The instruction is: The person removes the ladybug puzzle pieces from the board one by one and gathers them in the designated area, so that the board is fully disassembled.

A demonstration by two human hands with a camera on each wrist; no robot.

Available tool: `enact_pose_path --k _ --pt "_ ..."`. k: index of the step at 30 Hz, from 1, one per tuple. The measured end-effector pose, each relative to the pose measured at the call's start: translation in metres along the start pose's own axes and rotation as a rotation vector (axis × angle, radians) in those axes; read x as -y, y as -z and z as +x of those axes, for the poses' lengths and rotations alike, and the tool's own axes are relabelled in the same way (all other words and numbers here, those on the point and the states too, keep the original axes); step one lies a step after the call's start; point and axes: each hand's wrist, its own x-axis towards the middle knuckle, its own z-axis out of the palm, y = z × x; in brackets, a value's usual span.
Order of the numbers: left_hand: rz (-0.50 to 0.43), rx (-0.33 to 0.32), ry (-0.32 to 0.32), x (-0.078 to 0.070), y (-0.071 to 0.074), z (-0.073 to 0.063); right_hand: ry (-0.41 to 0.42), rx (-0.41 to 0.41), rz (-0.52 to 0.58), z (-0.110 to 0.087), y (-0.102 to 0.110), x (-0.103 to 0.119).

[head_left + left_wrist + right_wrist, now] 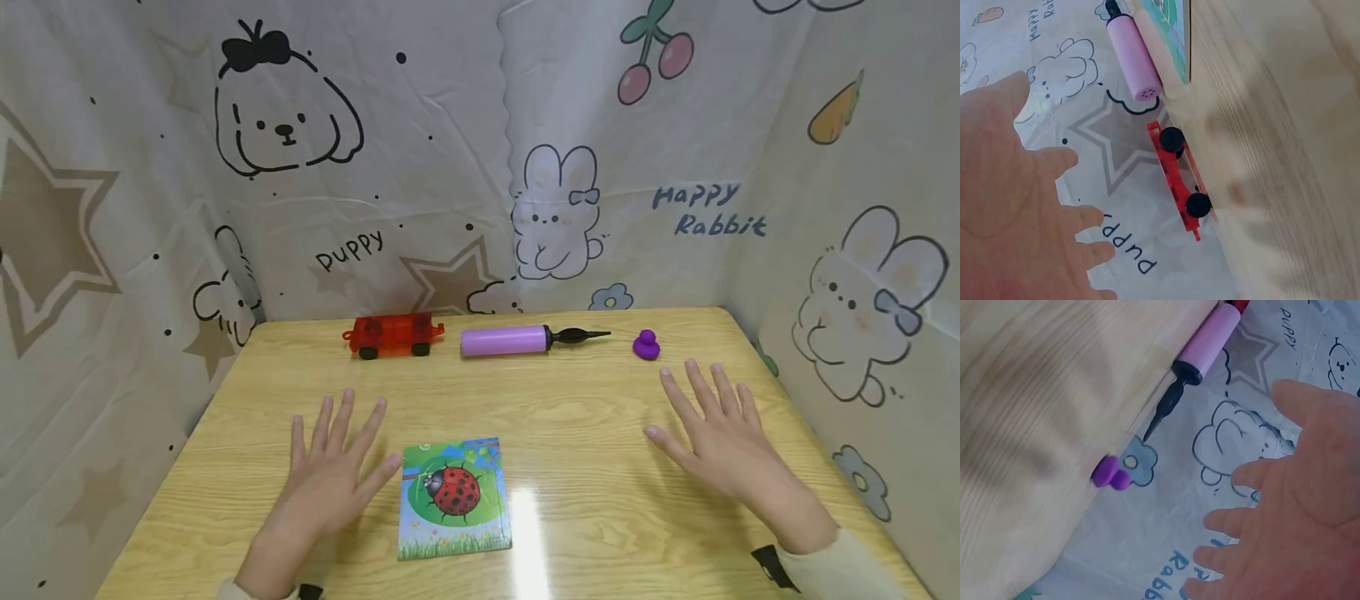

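Note:
My left hand (324, 483) is spread over the left part of the table, holding nothing, its thumb tip right by a ladybug picture board (454, 498). On the right side my right hand (723, 442) is spread too, fingers straight and nothing in them. Just beyond its fingertips sits a small purple knobbed piece (647, 345). At the back of the table lies a pink balloon pump (506, 341) with a black nozzle pointing right. Left of the pump stands a red toy wagon (393, 335) on black wheels, also seen side-on in the left wrist view.
The wood-grain table (570, 400) ends at the back against a printed cloth (435, 167) with puppy and rabbit drawings. More cloth hangs along the left and right sides. A bright reflection lies on the tabletop beside the ladybug board.

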Motion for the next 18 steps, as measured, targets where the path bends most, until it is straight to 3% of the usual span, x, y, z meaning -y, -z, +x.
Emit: enact_pose_path --k 7,12,18 --pt "-0.049 -0.004 -0.128 -0.01 -0.008 0.001 0.062 -0.001 0.011 0.01 -0.005 0.022" --pt "-0.069 0.095 -0.231 -0.022 -0.016 0.003 0.163 -0.026 0.041 0.016 -0.012 0.038" --pt "-0.095 0.207 -0.287 -0.034 -0.02 0.004 0.308 -0.052 0.126 0.029 -0.02 0.06"
